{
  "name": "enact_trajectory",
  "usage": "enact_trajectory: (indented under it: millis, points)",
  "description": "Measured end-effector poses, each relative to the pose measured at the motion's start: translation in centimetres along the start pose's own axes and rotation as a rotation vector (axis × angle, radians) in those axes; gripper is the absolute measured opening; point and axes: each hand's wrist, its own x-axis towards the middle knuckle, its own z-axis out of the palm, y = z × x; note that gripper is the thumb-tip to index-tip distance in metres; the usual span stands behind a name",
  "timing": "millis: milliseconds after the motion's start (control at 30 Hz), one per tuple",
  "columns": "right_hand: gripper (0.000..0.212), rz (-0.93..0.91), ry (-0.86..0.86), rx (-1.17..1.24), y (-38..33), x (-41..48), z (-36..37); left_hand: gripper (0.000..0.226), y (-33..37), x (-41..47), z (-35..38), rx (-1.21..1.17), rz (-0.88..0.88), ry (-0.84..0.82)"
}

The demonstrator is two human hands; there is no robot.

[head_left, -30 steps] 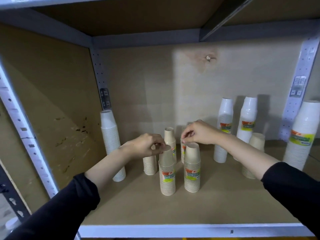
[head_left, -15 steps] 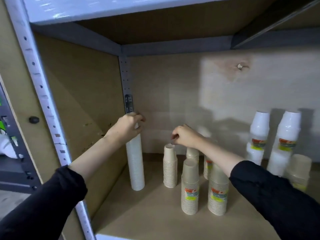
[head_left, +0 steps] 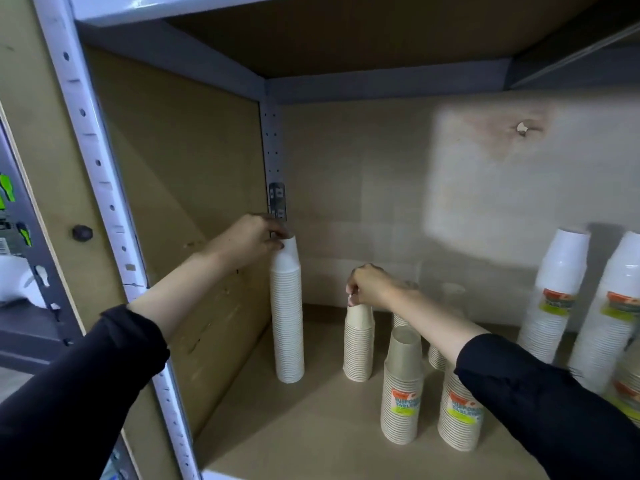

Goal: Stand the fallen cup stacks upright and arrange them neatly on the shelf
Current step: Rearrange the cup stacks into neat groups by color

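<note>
A tall white cup stack (head_left: 288, 317) stands upright near the shelf's back left corner. My left hand (head_left: 249, 241) grips its top cup. Right of it stands a shorter beige stack (head_left: 358, 344), and my right hand (head_left: 370, 286) pinches its top rim. Two labelled beige stacks stand in front: one (head_left: 401, 386) in full view, the other (head_left: 459, 414) partly hidden by my right forearm. More short stacks sit behind that arm, mostly hidden. Two tall white labelled stacks (head_left: 554, 296) (head_left: 613, 313) lean against the back wall at the right.
The brown shelf board (head_left: 311, 427) has free room at the front left. A perforated metal upright (head_left: 104, 188) runs down the left front. The side panel (head_left: 180, 202) stands close to the tall white stack. The upper shelf (head_left: 346, 32) is overhead.
The view has swung left and closer. My left hand went from the middle stacks to the tall white stack's top. My right hand moved to the short beige stack.
</note>
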Motion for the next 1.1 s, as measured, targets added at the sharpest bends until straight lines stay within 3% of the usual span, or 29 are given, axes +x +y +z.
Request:
enact_trajectory:
  millis: [200,333,700,1000,1100]
  points:
    - [0.004,0.023,0.067,-0.017,0.3,0.0,0.1,0.029,0.5,0.5,-0.2,-0.002,-0.058,-0.026]
    - [0.02,0.021,0.065,0.045,0.5,-0.1,0.2,0.029,1.0,0.4,-0.4,0.043,-0.096,-0.02]
    - [0.02,-0.036,0.002,0.109,0.7,-0.5,-0.4,0.033,4.0,0.6,0.1,0.221,-0.132,0.014]
    - [0.022,-0.046,0.032,0.096,0.1,-0.4,0.3,0.034,2.9,-0.1,-2.2,0.133,-0.024,-0.192]
    - [0.022,-0.062,0.035,0.103,0.1,-0.5,0.1,0.035,2.4,-0.2,-2.4,0.147,0.004,-0.186]
